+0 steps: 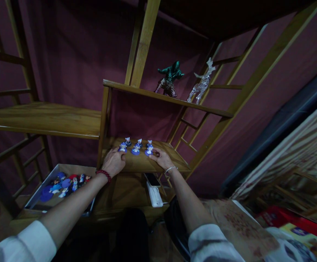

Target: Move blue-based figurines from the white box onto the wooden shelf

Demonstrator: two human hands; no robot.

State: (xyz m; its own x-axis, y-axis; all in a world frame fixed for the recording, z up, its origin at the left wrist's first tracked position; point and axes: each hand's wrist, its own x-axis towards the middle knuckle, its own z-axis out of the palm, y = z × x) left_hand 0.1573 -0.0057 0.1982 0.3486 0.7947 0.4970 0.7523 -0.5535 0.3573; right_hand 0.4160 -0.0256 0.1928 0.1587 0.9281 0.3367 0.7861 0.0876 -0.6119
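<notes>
Two short rows of small figurines stand on the lower shelf. The front row has purple-haired ones on round purple bases; dark-bodied ones with pale heads are behind. My left hand, a red bead bracelet at its wrist, has its fingers closed about the base of the left front figurine. Between the hands stands the middle front figurine, untouched. My right hand, wearing a silver bracelet, pinches the right front figurine between thumb and fingers. Both held figurines are upright on the shelf.
At lower left, an open box holds several more figurines. A phone lies with a white device below the shelf. Overhead, a green-and-bronze statuette and a clear deer figure stand on the upper shelf.
</notes>
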